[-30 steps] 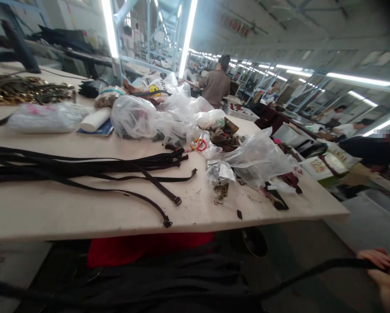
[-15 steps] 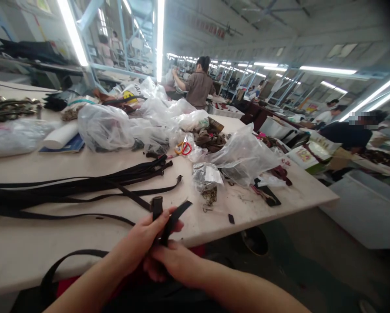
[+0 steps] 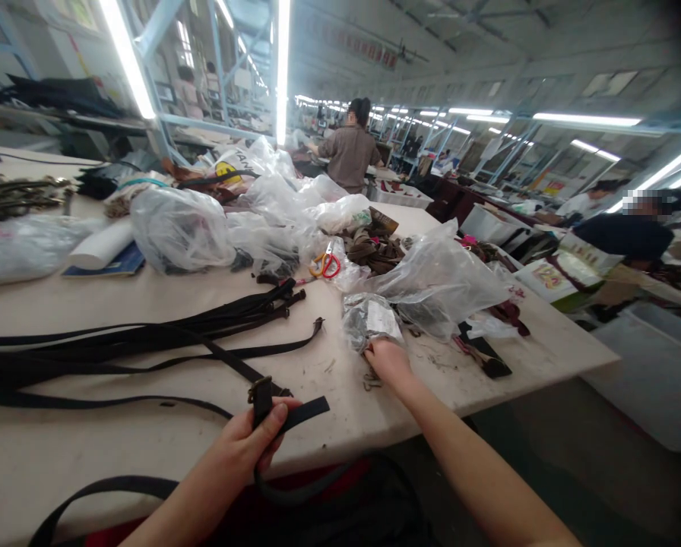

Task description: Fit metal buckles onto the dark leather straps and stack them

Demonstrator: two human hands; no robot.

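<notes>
My left hand (image 3: 249, 441) is closed around a black strap (image 3: 313, 413) near the table's front edge. The strap's cut end sticks out to the right of my fingers, and a dark metal buckle (image 3: 259, 388) sits just above my thumb. At the mouth of a small clear plastic bag (image 3: 369, 317), my right hand (image 3: 389, 363) has its fingers bent together. Small brassy metal hooks (image 3: 372, 382) lie just below those fingertips. Whatever the fingertips pinch is hidden. More black straps (image 3: 147, 338) with buckled ends stretch across the table on the left.
Scissors with red and yellow handles (image 3: 324, 264) lie beyond the straps. Crumpled plastic bags (image 3: 181, 228) crowd the back of the table (image 3: 318, 372). A dark flat piece (image 3: 492, 361) lies at the right, near a grey bin (image 3: 648, 380). Several people work farther away.
My right hand has left the strap and moved right and forward to the small bag and metal hooks. My left hand still holds the strap, its free end now pointing more to the right.
</notes>
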